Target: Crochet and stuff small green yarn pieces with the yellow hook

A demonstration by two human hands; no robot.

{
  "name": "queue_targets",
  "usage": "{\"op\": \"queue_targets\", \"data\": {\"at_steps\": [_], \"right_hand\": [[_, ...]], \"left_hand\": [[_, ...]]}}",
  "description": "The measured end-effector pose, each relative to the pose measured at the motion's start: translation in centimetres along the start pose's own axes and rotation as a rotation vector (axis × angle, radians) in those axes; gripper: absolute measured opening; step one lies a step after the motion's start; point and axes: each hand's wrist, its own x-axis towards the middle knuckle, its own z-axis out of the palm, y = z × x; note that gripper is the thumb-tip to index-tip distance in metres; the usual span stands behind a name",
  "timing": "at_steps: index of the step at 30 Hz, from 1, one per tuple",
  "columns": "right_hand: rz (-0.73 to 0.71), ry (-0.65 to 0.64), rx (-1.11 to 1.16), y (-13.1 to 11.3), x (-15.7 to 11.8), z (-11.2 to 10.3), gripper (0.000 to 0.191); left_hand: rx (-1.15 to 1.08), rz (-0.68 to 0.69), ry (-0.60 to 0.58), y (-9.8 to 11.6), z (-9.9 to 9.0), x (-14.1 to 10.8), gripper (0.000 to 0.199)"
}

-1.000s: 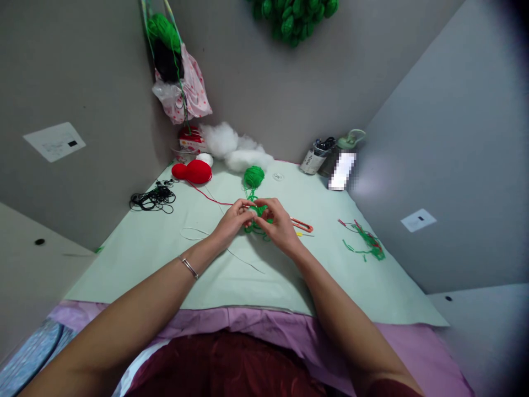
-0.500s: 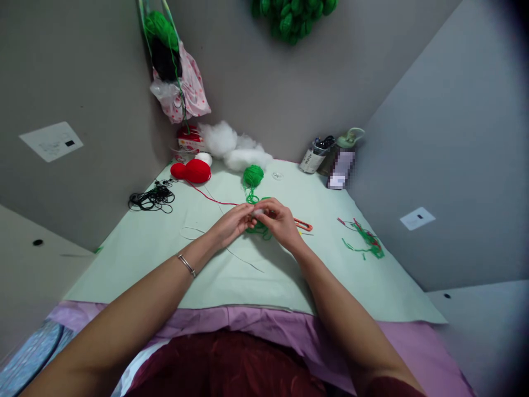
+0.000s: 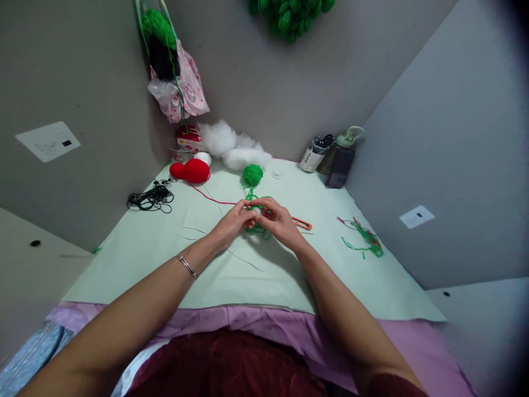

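My left hand and my right hand meet over the middle of the table. Between their fingertips is a small tuft of white stuffing, and both hands are closed on it. Green yarn lies loose beneath the fingers, partly hidden by them. It leads back to a green yarn ball. From the red yarn ball a red strand runs to my left fingers; its end is hidden there. An orange-handled tool lies just beyond my right hand, partly covered.
White stuffing is heaped at the back. Black cord lies at left, green and red yarn scraps at right. A pen cup, bottle and phone stand back right. A spotted bag hangs on the wall.
My fingers have shifted slightly around the white tuft, and more of it shows now. The phone screen has gone dark. The view has moved a little.
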Motion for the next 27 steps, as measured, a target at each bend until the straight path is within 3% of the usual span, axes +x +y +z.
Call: {"op": "queue_targets", "data": {"at_steps": [3,7,12,27], "right_hand": [[0.006,0.074,0.077,0.6,0.2,0.2,0.024],[-0.088,0.165,-0.110,1.6,0.3,0.5,0.015],[-0.118,0.155,-0.213,1.8,0.0,0.6,0.008],[-0.127,0.154,-0.319,1.7,-0.2,0.7,0.018]], "left_hand": [[0.039,0.056,0.037,-0.4,0.0,0.2,0.026],[0.073,0.092,0.045,-0.6,-0.1,0.4,0.030],[0.084,0.088,0.036,-0.7,-0.1,0.4,0.031],[0.065,0.099,-0.018,0.0,-0.3,0.3,0.038]]}}
